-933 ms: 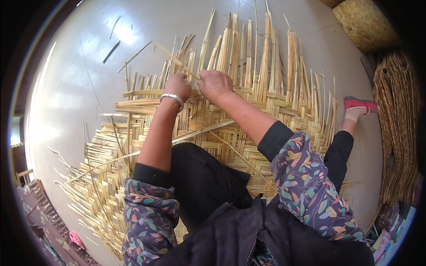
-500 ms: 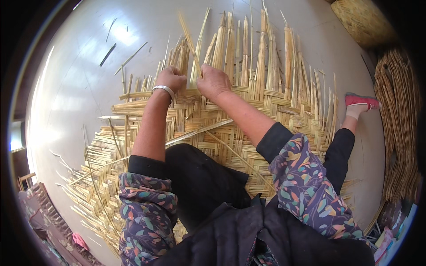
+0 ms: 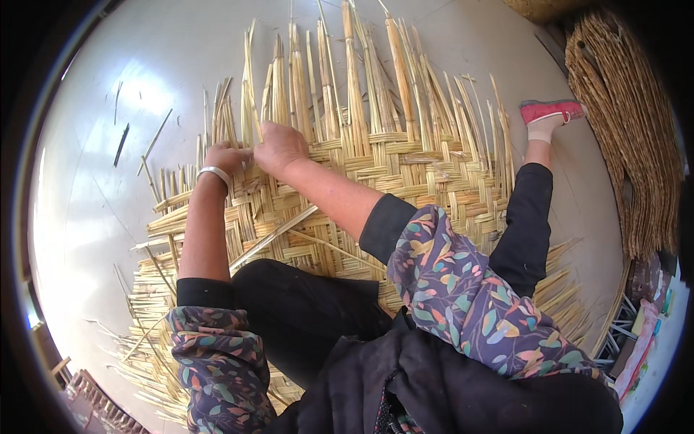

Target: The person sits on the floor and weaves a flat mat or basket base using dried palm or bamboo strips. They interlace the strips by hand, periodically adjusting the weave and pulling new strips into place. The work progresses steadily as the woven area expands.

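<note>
A partly woven mat (image 3: 448, 177) of flat yellow reed strips lies under and around my bent leg. Along its far edge, loose strip ends (image 3: 352, 79) fan outward in uneven bundles. My left hand (image 3: 226, 158), with a silver bangle at the wrist, is closed over strips at the left part of that edge. Close beside it, my right hand (image 3: 280, 148) is curled palm down, its fingers pressed together at a reed strip next to the left hand's fingertips. The fingertips and most of what they grip are hidden.
Long loose strips (image 3: 275, 235) lie across the weave near my knee. My other leg stretches right, ending in a red shoe (image 3: 553, 111). A stack of brown reeds (image 3: 625, 137) lies at the far right. Dark scraps (image 3: 121, 145) are on the pale floor at left.
The slanting strip that rose from my right hand no longer stands up. Both hands are lower against the mat's edge and closer together. The whole view has shifted.
</note>
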Tool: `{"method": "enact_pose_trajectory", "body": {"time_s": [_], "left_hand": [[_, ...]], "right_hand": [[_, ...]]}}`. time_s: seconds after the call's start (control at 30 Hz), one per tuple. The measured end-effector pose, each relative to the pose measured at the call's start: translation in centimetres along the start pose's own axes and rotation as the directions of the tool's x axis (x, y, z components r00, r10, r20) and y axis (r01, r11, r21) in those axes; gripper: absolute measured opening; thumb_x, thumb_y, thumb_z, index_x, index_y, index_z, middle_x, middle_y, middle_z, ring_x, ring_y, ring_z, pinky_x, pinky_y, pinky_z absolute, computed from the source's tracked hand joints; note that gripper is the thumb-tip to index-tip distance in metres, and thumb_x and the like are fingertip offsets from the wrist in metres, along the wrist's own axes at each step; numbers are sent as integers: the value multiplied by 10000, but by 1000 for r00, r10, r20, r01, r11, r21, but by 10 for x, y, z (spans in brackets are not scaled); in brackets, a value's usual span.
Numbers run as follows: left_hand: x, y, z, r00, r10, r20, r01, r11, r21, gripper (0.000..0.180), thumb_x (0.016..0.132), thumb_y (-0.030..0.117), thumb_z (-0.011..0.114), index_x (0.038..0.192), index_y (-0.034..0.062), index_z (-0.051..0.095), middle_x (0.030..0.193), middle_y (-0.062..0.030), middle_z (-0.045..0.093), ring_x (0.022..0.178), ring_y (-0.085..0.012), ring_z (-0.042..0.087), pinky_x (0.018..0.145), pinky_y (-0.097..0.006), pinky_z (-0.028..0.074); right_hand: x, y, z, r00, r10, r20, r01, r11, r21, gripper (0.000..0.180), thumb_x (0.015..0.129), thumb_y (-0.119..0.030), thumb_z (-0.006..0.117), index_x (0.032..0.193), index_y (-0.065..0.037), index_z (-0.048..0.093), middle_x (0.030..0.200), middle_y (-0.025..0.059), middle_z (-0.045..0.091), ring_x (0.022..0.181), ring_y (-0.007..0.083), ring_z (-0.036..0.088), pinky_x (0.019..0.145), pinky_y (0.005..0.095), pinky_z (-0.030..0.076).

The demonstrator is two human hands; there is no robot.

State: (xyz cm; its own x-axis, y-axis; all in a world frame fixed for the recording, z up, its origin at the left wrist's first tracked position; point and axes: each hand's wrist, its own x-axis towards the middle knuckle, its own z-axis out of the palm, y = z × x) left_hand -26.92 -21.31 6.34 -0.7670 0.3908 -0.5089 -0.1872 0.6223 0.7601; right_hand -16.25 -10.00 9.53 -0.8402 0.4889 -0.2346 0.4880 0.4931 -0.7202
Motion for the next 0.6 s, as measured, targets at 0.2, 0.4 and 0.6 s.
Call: {"method": "enact_pose_trajectory", "body": {"time_s": [0.2,0.4,0.6], "left_hand": [[-22,7,-8,1000,-15,12,16,997,-69,252,727,156,730,930,34,644,756,-19,606,639,-114,538,532,-253,423],[-19,-9,-17,985,55,165,2,947,-322,176,768,140,707,917,66,647,777,1,614,659,-83,535,568,-243,437],[-5,-18,-12,982,80,170,-26,954,-299,172,783,130,698,927,56,640,811,-10,620,706,-99,556,606,-256,464]], "right_hand": [[8,-2,3,989,-75,127,88,991,-103,264,760,-177,521,985,-64,600,961,190,627,918,334,599,805,427,464],[7,4,3,984,-86,159,89,996,-12,267,765,-247,556,959,-68,598,949,157,634,903,305,606,787,407,465],[11,6,10,998,-32,53,35,998,-57,290,752,-203,567,995,-44,569,967,189,628,942,343,596,820,426,461]]}}
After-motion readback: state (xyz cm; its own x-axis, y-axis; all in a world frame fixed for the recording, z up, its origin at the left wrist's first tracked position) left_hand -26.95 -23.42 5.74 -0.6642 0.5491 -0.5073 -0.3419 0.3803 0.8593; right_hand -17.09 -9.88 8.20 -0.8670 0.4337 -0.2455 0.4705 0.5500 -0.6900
